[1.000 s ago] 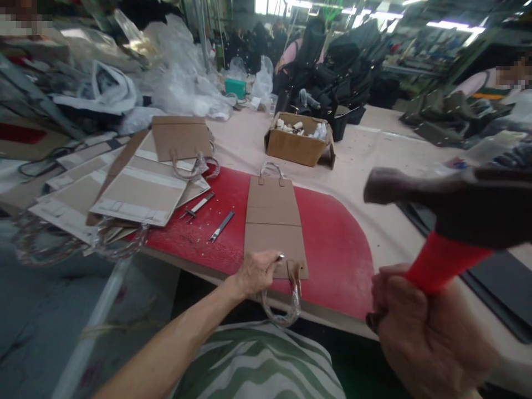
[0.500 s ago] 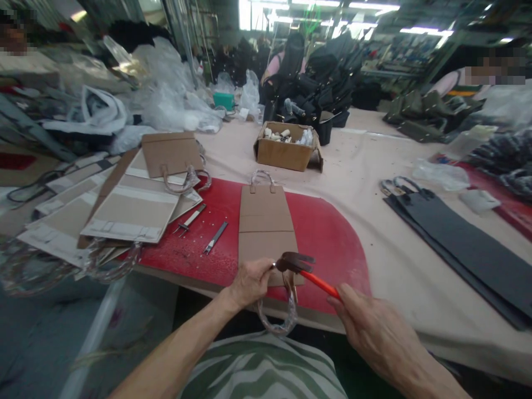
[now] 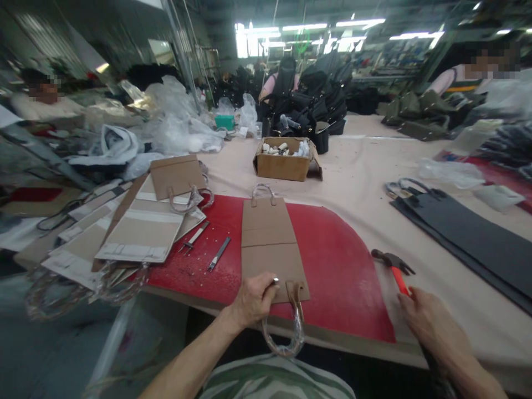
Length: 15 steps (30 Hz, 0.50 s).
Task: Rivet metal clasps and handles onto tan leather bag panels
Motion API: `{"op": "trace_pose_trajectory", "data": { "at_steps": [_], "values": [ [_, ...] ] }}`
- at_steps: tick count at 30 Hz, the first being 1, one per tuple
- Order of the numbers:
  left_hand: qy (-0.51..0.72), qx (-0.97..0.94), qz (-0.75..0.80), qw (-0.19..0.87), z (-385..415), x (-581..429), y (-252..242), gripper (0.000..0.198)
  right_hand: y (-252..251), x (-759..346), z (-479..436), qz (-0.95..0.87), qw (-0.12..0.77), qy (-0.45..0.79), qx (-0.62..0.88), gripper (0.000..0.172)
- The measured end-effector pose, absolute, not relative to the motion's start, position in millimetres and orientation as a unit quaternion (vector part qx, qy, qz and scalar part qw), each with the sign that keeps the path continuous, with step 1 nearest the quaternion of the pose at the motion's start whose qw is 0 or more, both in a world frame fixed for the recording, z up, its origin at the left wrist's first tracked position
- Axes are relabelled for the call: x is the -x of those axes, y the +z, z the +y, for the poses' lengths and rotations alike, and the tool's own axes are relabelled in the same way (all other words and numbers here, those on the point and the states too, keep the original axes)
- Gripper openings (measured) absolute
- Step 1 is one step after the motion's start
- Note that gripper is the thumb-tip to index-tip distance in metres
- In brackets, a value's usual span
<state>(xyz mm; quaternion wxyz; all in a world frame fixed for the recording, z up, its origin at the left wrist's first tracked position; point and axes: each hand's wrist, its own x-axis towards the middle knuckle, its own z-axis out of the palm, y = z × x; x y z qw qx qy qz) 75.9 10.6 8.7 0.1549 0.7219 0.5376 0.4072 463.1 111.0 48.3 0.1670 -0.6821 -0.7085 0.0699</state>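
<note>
My left hand [image 3: 254,300] is closed around a metal punch [image 3: 275,281]; only its shiny top end shows above the fist. It is held over the near end of a tan bag panel [image 3: 270,233] that lies on a red mat [image 3: 332,249]. A handle wrapped in clear plastic [image 3: 282,348] hangs from the panel over the table's front edge, next to my left hand. Off to the right, my right hand [image 3: 434,321] grips the orange handle of a claw hammer [image 3: 393,259], whose head is over the mat's right edge.
Two slim metal tools [image 3: 219,254] lie on the mat's left part. Stacked panels with handles [image 3: 141,227] sit further left. A cardboard box [image 3: 282,166] of small white items stands behind. Dark grey panels [image 3: 461,227] lie at right. Other people sit around the table.
The hammer has moved from the punch's top end away to the right with my right hand. My left hand stays closed in the same place on the panel. The view has tilted slightly.
</note>
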Motion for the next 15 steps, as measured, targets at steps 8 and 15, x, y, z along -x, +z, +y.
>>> {"op": "trace_pose_trajectory", "data": {
  "at_steps": [8, 15],
  "values": [
    [0.444, -0.625, 0.587, 0.259, 10, -80, 10, 0.013, 39, -304, 52, -0.88, 0.193, 0.108, 0.42, 0.05],
    [0.584, -0.367, 0.695, 0.203, 39, -20, 36, 0.026, 30, -277, 24, -0.87, 0.12, 0.111, 0.465, 0.077]
  ]
}}
